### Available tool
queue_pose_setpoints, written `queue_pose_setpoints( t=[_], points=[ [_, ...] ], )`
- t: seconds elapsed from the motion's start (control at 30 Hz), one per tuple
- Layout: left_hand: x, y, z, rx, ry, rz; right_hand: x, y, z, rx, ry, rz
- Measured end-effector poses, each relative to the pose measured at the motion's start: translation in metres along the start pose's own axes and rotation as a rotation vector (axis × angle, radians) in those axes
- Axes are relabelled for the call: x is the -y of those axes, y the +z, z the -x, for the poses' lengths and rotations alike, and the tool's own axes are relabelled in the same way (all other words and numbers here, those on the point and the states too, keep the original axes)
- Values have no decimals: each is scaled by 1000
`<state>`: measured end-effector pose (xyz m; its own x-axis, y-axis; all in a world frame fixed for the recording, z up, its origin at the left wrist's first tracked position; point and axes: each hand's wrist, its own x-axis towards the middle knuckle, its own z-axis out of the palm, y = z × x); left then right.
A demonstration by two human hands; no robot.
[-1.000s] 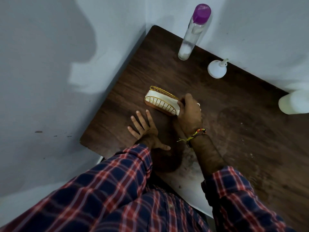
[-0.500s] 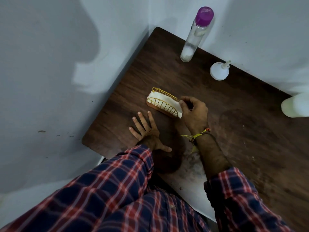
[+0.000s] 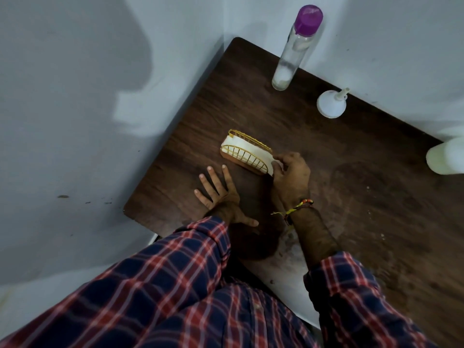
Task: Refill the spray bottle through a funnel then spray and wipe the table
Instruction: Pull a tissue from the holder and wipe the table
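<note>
Wipe-prep step: my right hand [image 3: 291, 175] pinches a napkin [image 3: 247, 153] at the gold holder's [image 3: 244, 160] near end, left hand [image 3: 218, 190] flat and relaxed on the table [image 3: 351, 197], spray bottle [image 3: 295, 50] capped at the back beside the funnel [image 3: 331, 105]; next, a clean single-sheet pull.

We see a dim picture with a cool blue cast. Light seems to come from behind and above the person, since a broad soft shadow of head and shoulder falls on the wall [image 3: 75, 96] toward ten o'clock. A dark shadow pools on the table [image 3: 351, 222] under the wrists near six o'clock. A pale patch of glare lies on its near edge. The white bottle [image 3: 447, 156] at three o'clock is washed out. Wide-angle bending tilts the clear bottle [image 3: 293, 54] at one o'clock. The plaid sleeve [image 3: 175, 285] looks soft.
</note>
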<state>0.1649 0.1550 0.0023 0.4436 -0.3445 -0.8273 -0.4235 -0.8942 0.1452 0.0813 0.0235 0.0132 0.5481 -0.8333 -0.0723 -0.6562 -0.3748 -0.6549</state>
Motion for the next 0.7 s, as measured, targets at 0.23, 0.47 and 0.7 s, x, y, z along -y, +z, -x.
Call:
queue_pose_setpoints(
  t=[0.23,0.47,0.7],
  points=[
    [0,2,0,-14,2,0,-5,6,-6,143,29,162],
    [1,2,-1,-18,5,7,-6,12,-11,102,-28,223],
    [0,2,-2,-18,-19,9,-18,12,0,-32,-176,422]
  ],
)
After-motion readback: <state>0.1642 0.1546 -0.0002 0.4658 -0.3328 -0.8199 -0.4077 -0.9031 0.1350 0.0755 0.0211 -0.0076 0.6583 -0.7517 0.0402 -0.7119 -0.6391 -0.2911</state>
